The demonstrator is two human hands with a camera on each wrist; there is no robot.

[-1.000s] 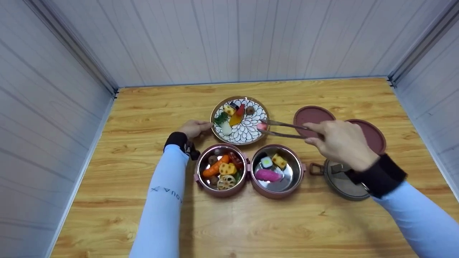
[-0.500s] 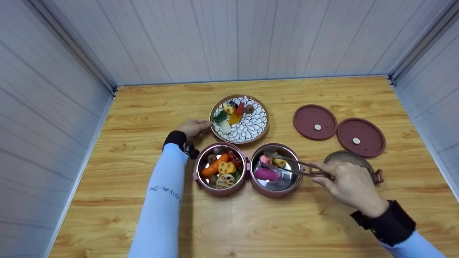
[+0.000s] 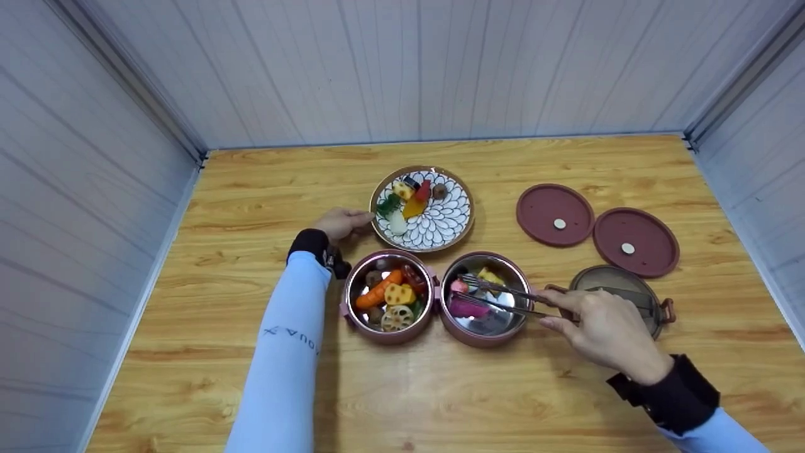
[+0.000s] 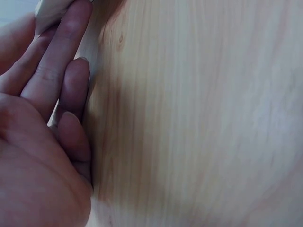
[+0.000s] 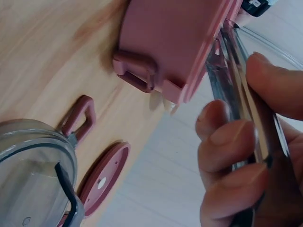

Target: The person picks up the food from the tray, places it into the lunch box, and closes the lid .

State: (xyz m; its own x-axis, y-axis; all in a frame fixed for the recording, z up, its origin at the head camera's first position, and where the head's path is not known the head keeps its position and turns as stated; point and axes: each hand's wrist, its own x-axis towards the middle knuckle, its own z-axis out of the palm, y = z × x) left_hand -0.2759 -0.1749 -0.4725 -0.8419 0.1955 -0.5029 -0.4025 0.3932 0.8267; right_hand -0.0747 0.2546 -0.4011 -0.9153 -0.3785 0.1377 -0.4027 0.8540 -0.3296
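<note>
My left hand (image 3: pixel 343 224) pinches the left rim of a patterned plate (image 3: pixel 443 226) holding several toy food pieces; the left wrist view shows its fingers (image 4: pixel 57 66) low over the wood. Metal tongs (image 3: pixel 510 290) are gripped in my right hand (image 3: pixel 604 330), thumb on one side and fingers on the other in the right wrist view. The tong tips reach inside the right pink pot (image 3: pixel 481 341), around a small pink piece (image 3: pixel 459 286). A magenta piece (image 3: pixel 468 308) and a yellow piece with holes (image 3: pixel 490 275) also lie in that pot.
The left pink pot (image 3: pixel 390 338), filled with toy food including a carrot (image 3: pixel 379 290) and a lotus root slice (image 3: pixel 397 319), stands against the right pot. Two dark red lids (image 3: pixel 553 207) lie at the back right. A grey lid with handles (image 3: pixel 591 277) sits partly under my right hand.
The tongs have carried the small pink piece from the plate's right edge down into the right pot, then shifted slightly left and lower there. My left hand has stayed at the plate.
</note>
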